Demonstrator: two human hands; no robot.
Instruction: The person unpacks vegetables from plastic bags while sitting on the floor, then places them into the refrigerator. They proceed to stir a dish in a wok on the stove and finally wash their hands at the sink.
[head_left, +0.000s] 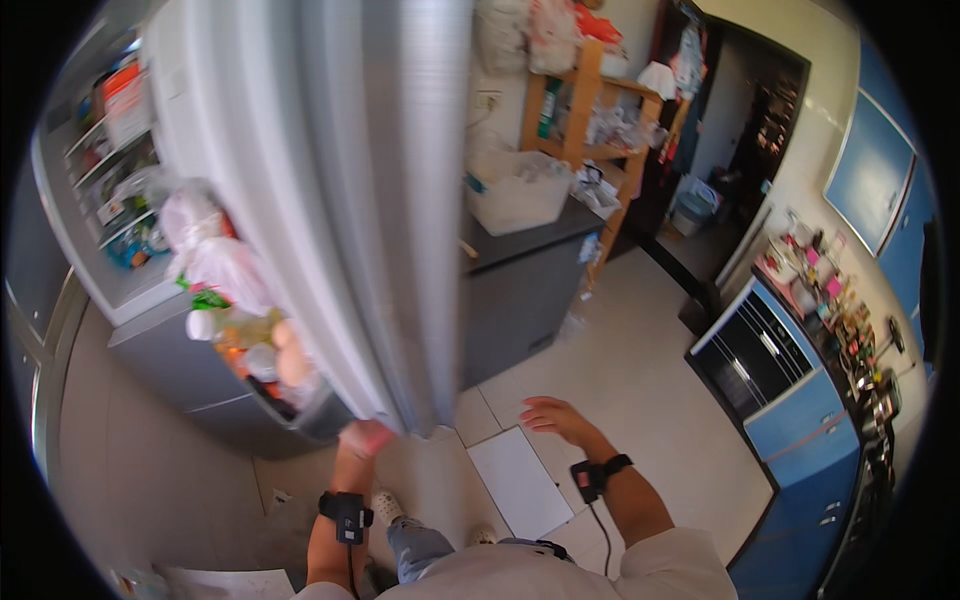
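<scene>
A large grey refrigerator door (375, 187) stands swung out before me, blurred. My left hand (366, 437) is at its lower edge; blur hides whether the fingers grip it. Bottles, eggs or similar round things, and tied plastic bags (217, 247) fill the door's inner shelves. Behind them, at the left, the refrigerator compartment (120, 195) shows shelves with bagged food and a red-and-white container. My right hand (555, 420) hangs over the floor, fingers apart, holding nothing. Both wrists wear black straps with small cabled devices.
Right of the door stands a grey chest-like cabinet (525, 300) with a translucent plastic bin (517, 195). A wooden rack (589, 112) holds bags. A white board (520, 482) lies on the tiled floor. Blue kitchen cabinets (810, 465) with a built-in black oven (754, 352) line the right.
</scene>
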